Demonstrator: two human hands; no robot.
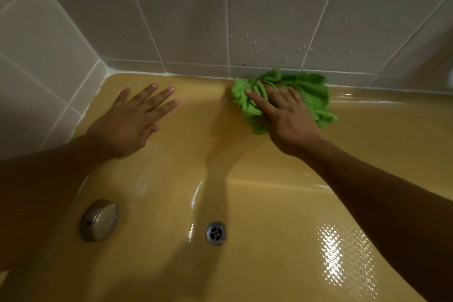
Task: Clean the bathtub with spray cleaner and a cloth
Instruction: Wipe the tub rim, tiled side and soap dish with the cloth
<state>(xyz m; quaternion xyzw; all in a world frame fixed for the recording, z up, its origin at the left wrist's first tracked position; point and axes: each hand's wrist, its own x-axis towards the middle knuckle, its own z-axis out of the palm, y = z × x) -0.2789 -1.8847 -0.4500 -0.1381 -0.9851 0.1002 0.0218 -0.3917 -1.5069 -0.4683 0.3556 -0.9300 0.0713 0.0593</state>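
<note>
The yellow bathtub (196, 110) fills the lower part of the head view, its far rim meeting a tiled wall. A crumpled green cloth (311, 95) lies on that far rim, right against the wall. My right hand (286, 117) presses flat on the cloth with straight, spread fingers. To the left, my left hand (132, 120) rests flat on the bare rim near the corner, fingers straight and spread, holding nothing. No spray bottle is in view.
Grey wall tiles (196, 24) carry water droplets behind the tub. A round metal overflow cover (99, 220) sits on the tub's near end wall, and the metal drain (215, 233) lies at the bottom. A textured anti-slip patch (343, 260) shines on the tub floor at the right.
</note>
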